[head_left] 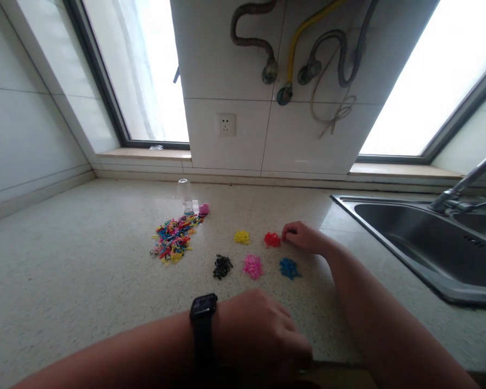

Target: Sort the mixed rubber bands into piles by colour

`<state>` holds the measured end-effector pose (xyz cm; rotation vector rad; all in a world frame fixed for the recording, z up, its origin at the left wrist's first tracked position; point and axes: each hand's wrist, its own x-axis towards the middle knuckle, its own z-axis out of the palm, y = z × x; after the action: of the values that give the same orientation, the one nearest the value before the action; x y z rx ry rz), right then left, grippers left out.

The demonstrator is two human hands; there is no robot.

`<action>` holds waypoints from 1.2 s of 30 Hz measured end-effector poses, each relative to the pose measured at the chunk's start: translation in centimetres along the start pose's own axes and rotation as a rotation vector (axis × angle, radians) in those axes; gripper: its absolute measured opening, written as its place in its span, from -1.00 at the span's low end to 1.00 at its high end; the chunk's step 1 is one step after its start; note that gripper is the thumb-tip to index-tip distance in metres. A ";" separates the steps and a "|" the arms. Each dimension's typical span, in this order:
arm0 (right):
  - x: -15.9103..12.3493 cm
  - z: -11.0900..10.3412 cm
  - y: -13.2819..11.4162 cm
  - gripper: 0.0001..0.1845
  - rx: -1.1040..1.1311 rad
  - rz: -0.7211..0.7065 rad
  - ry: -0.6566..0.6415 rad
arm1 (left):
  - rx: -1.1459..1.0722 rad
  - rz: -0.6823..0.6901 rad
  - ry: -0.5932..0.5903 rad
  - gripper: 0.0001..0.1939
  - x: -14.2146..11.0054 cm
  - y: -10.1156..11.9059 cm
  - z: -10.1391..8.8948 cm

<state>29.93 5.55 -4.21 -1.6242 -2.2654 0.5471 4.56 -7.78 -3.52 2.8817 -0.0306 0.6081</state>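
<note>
Just right of a small, roundish heap of red, thin rubbery loops (272, 239), we hold our bare right hand (302, 236) low over the counter, fingers curled with their tips drawn together; whether they pinch a loop we cannot tell. From that grip the red heap lies directly left, close by the fingertips, with no clear long axis, and our right hand is the nearer one. Our left hand (263, 332), below a black square-faced watch (203, 306), bends near the pale speckled counter's (85, 281) front edge, its fingers too hidden to read. Farther out, we see blue (289, 268), pink (252, 267) and black (222, 266) heaps nearer us, a yellow heap (242, 237) left of the red, and, well left, a large multicoloured heap (174, 237) before a clear upright container (184, 194).
</note>
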 end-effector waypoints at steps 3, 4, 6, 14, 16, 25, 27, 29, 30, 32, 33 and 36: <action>0.0 0.0 -0.2 -0.74 -0.001 -0.019 0.023 | 0.005 -0.164 0.015 -0.86 -0.4 -2.3 -3.6; 0.0 0.0 -0.2 -0.74 0.000 -0.019 0.030 | 0.027 -0.273 0.015 -0.84 -0.9 -3.4 -5.0; 0.0 -0.1 -0.3 -0.75 0.003 -0.010 0.036 | 0.093 -0.503 0.054 -0.83 -2.5 -6.2 -7.6; 0.2 0.0 0.0 -0.75 -0.001 -0.014 0.030 | 0.332 -1.109 0.263 -0.68 -13.7 -15.5 -11.9; 0.3 0.1 0.1 -0.75 -0.003 -0.018 0.031 | 0.358 -1.205 0.242 -0.68 -15.6 -16.5 -11.9; 0.5 0.3 0.8 -0.74 -0.016 -0.035 0.026 | 0.407 -1.413 0.084 -0.66 -17.9 -18.3 -11.2; 0.5 0.3 0.7 -0.73 -0.020 -0.041 0.032 | 0.412 -1.428 0.062 -0.66 -18.1 -18.4 -11.2; 0.5 0.3 0.7 -0.73 -0.021 -0.036 0.034 | 0.413 -1.438 0.046 -0.66 -18.2 -18.5 -11.1; 0.6 0.4 0.7 -0.73 -0.022 -0.027 0.031 | 0.414 -1.442 0.040 -0.66 -18.3 -18.6 -11.1; 0.6 0.4 0.8 -0.73 -0.024 -0.003 0.021 | 0.416 -1.450 0.032 -0.67 -18.4 -18.8 -11.0; 0.7 0.4 0.8 -0.74 -0.025 0.005 0.017 | 0.419 -1.454 0.031 -0.67 -18.4 -18.9 -11.0; 0.7 0.5 0.9 -0.74 -0.032 0.013 0.021 | 0.426 -1.458 0.035 -0.67 -18.5 -19.1 -10.9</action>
<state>30.21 6.41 -5.00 -1.6534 -2.2612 0.4966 -15.56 12.66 -4.79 2.2611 2.1021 0.3153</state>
